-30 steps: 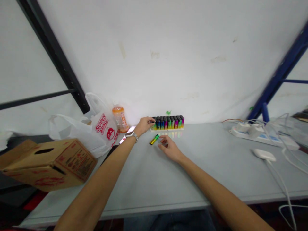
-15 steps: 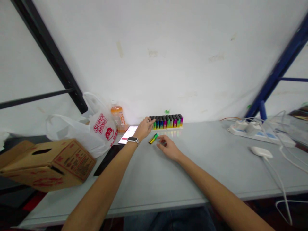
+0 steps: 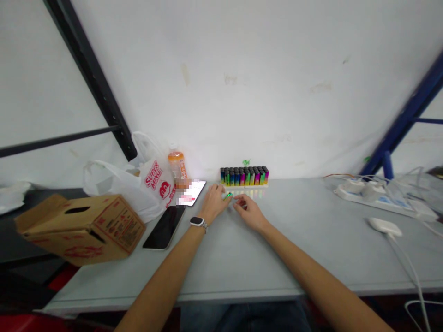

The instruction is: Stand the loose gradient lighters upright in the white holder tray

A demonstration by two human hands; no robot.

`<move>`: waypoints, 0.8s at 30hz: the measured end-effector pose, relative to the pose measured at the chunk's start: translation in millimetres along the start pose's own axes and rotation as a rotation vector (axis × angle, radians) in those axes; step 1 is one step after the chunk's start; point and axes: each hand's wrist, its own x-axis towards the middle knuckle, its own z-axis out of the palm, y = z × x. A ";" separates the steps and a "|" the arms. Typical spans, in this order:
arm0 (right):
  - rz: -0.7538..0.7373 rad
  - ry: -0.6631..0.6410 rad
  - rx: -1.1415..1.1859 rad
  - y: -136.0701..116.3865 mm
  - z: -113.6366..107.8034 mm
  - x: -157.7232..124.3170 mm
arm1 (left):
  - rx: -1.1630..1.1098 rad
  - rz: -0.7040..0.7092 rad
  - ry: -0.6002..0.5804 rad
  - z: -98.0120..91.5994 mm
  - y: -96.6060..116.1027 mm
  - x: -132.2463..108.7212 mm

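Note:
My left hand (image 3: 215, 202), with a watch (image 3: 197, 222) on the wrist, is low over the table. Its fingers close on a small green-and-yellow shiny cylinder (image 3: 228, 196), partly hidden by the hand; its exact kind is unclear. Just to the right is my right hand (image 3: 249, 212), fingers loosely curled and thumb apart, with nothing visible in them. Its fingertips are near the cylinder, seemingly not touching it. Behind both hands, rows of upright rainbow-coloured cylinders with black tops (image 3: 244, 176) stand in a pale tray (image 3: 252, 186) by the wall.
Left of my hands lie a lit phone (image 3: 196, 191) and a dark tablet-like device (image 3: 164, 228). A drink bottle (image 3: 177, 165), a white plastic bag (image 3: 152, 184) and a cardboard box (image 3: 86, 226) stand farther left. A power strip (image 3: 384, 200) and white charger (image 3: 386, 227) are at right.
My left hand has drawn back from the left end of the cylinder rows to the loose cylinder and closed on it. My right hand stays close by. The camera view has shifted slightly.

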 end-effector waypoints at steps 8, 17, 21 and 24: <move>0.033 0.087 -0.003 -0.1 -4.6 2.0 | 0.042 0.005 -0.272 -1.1 4.8 -13.4; 0.001 0.122 0.141 -12.7 -9.4 1.2 | -0.255 0.196 -0.269 4.6 40.9 -29.2; -0.027 0.206 0.226 -19.2 -15.5 3.6 | -0.302 0.322 -0.255 10.2 43.1 -29.1; 0.002 0.259 0.327 -22.5 -18.9 4.5 | -0.322 0.251 -0.247 8.5 27.9 -25.2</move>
